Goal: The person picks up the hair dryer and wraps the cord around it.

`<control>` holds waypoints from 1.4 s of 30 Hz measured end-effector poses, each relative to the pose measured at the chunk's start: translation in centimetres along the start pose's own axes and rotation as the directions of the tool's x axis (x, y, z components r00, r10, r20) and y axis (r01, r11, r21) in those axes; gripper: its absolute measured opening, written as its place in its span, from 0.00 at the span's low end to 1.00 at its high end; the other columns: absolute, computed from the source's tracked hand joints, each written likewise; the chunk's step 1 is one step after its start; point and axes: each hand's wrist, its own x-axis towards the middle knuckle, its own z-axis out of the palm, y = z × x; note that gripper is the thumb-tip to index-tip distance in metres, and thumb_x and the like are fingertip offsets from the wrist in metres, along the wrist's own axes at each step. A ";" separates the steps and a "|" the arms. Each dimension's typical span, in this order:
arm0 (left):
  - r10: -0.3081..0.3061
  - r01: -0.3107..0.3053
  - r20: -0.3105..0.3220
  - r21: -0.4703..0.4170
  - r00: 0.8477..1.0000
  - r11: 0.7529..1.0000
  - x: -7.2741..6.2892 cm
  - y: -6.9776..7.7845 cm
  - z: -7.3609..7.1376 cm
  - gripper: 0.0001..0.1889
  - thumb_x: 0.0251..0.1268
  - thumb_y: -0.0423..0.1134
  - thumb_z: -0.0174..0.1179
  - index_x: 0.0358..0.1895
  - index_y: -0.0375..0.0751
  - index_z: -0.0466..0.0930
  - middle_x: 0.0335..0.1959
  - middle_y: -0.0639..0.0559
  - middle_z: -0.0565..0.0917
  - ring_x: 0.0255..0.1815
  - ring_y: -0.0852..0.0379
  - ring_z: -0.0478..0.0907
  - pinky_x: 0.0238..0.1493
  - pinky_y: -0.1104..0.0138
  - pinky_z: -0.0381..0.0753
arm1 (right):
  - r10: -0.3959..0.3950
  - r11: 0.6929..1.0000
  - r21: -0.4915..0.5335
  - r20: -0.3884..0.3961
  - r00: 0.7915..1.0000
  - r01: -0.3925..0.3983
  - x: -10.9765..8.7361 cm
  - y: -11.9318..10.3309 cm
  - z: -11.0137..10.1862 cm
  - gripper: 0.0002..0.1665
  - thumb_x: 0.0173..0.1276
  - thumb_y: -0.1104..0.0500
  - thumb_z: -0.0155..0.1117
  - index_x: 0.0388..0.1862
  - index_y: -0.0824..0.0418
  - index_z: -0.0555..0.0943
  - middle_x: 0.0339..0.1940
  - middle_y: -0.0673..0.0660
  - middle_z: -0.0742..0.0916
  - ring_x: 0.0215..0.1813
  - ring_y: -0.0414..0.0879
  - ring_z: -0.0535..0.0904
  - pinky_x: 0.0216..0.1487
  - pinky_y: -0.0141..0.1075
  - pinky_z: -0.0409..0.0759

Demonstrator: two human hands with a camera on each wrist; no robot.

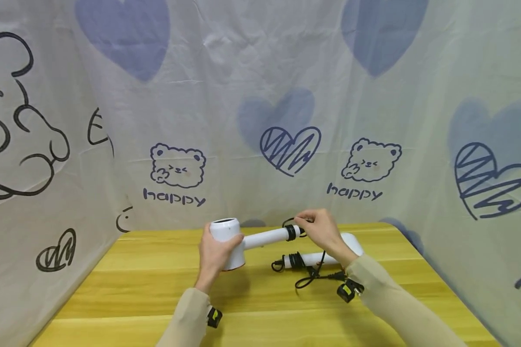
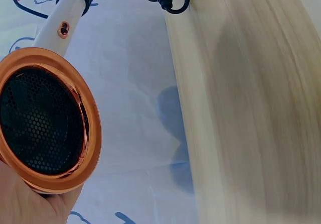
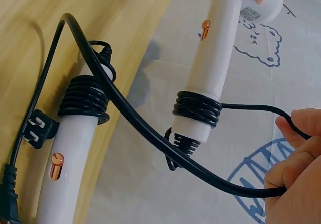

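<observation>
A white hair dryer (image 1: pixel 265 238) is held above the table, its handle pointing right. My left hand (image 1: pixel 217 250) grips it around the head, thumb toward the handle. In the left wrist view the dryer's copper-rimmed grille (image 2: pixel 42 123) faces the camera. Black cord (image 3: pixel 196 109) is coiled around the handle's end. From that coil the cord runs to my right hand (image 3: pixel 296 169), which pinches it between thumb and fingers. A loose length hangs from the hand, with a plug (image 1: pixel 338 275) at its end low over the table.
A second white hair dryer (image 1: pixel 321 259) lies on the wooden table (image 1: pixel 147 279) under my right forearm, black cord wound on its handle. Its two-pin plug (image 3: pixel 39 129) shows beside that handle. A printed cloth (image 1: pixel 243 120) hangs behind the table's far edge and along both sides.
</observation>
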 end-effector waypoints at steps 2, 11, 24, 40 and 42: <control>0.014 -0.014 -0.006 0.013 1.000 1.000 -0.1 0.2 0.1 0.39 0.40 0.44 0.78 0.59 0.40 0.68 0.38 0.41 0.81 0.33 0.50 0.80 0.29 0.64 0.81 | 0.014 1.000 0.005 0.002 1.000 -0.014 -0.1 0.1 0.0 0.14 0.70 0.53 0.62 0.48 0.57 0.87 0.49 0.57 0.89 0.50 0.52 0.83 0.55 0.50 0.81; 0.009 -0.007 -0.076 0.022 0.997 1.000 0.0 0.9 0.3 0.41 0.42 0.46 0.76 0.62 0.39 0.66 0.38 0.41 0.81 0.34 0.48 0.80 0.29 0.64 0.81 | 0.072 0.995 0.075 -0.024 0.997 -0.070 -0.2 0.3 0.0 0.16 0.71 0.54 0.61 0.50 0.59 0.86 0.53 0.59 0.87 0.38 0.47 0.78 0.49 0.44 0.77; -0.200 0.163 -0.162 -0.214 0.966 0.963 0.5 1.3 0.6 0.42 0.46 0.47 0.76 0.64 0.40 0.64 0.47 0.42 0.78 0.42 0.48 0.78 0.35 0.62 0.83 | 0.049 0.986 0.153 0.107 0.993 -0.065 -1.2 1.1 0.8 0.20 0.77 0.56 0.50 0.60 0.61 0.80 0.13 0.50 0.68 0.14 0.41 0.54 0.18 0.31 0.59; -0.440 0.422 0.111 -0.562 0.891 0.711 1.2 1.3 -0.2 0.35 0.57 0.49 0.68 0.64 0.38 0.64 0.48 0.45 0.79 0.39 0.56 0.81 0.40 0.64 0.83 | 0.275 0.803 0.317 0.554 0.786 -0.505 0.8 5.9 -1.2 0.15 0.76 0.50 0.53 0.45 0.58 0.81 0.23 0.46 0.72 0.23 0.38 0.57 0.21 0.28 0.58; -0.444 0.442 0.148 -0.574 0.884 0.689 1.2 1.2 -0.4 0.35 0.58 0.50 0.67 0.63 0.36 0.64 0.44 0.48 0.80 0.37 0.57 0.81 0.39 0.64 0.83 | 0.297 0.815 0.286 0.542 0.786 -0.505 1.3 6.4 -1.4 0.14 0.76 0.49 0.54 0.42 0.56 0.81 0.22 0.45 0.70 0.21 0.38 0.56 0.20 0.28 0.57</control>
